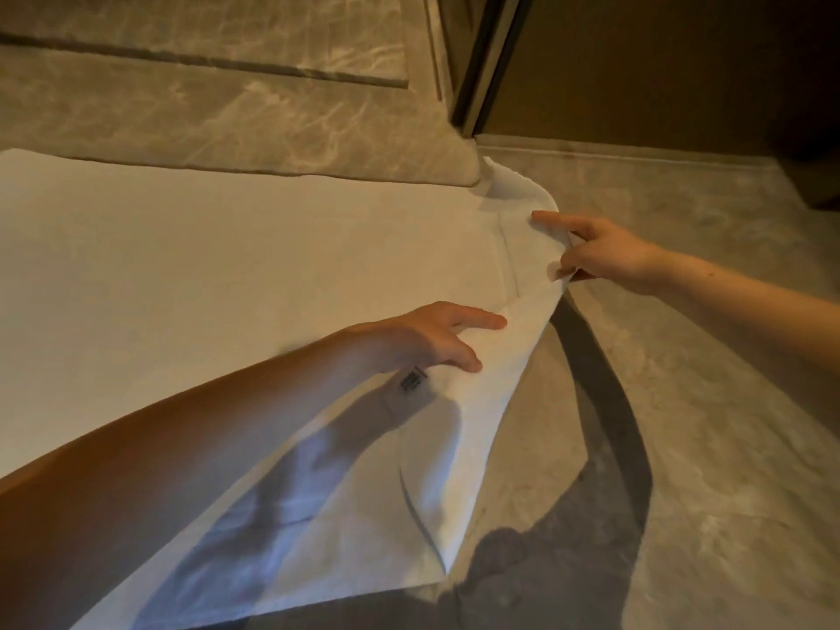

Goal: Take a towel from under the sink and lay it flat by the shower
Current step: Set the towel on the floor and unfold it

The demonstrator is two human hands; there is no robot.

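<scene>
- A large white cloth towel point(204, 266) is spread across the floor, its far edge running right along the raised beige marble step point(254, 115) of the shower.
- Most of it lies flat on the left; the right end is up off the ground and curls in a loose fold.
- The right hand point(604, 254) comes in from the right and pinches that raised edge: the thumb is tucked against the cloth from below and the index finger stretches straight over the top of it.
- The left hand point(422, 338) reaches across the towel and holds the same lifted end nearer the camera. The index finger and thumb lie on top and the other fingers are hidden under the fold.
- From the left hand the cloth hangs down to a near corner that touches the floor.
- A small white tag with black print point(412, 379) sits on the towel, just below the left wrist.
- Grey veined marble floor tiles point(704, 402) show to the right, with a dark curved shadow under the raised edge.
- At the top, a dark upright door frame point(482, 61) meets the end of the step, with a brown wall point(659, 61) beside it.
- The far right corner of the towel sits just past the end of the step.
</scene>
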